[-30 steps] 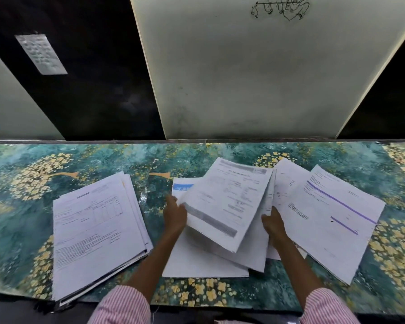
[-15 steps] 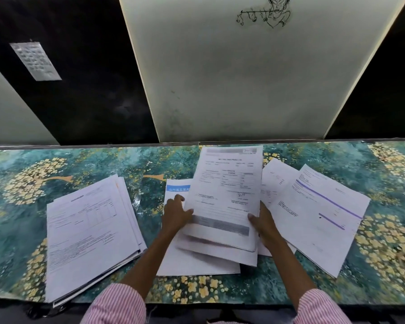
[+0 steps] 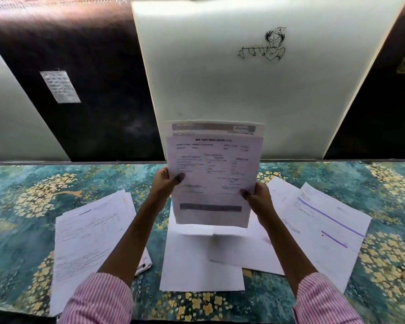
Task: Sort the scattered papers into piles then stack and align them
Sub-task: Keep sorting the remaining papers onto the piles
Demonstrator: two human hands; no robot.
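Teal yellow-flowered tabletop bears a stacked white paper pile left, loose white sheets right; above it, left hand and right hand pinch an upright sheaf of printed pages by its sides; behind, white wall panel.

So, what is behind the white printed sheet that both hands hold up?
Behind the white printed sheet, gripped by the left hand and right hand, another white sheet with a grey header band shows above its top edge. Its rest, and any further sheets, are covered.

Print on the papers is blurred, unreadable.
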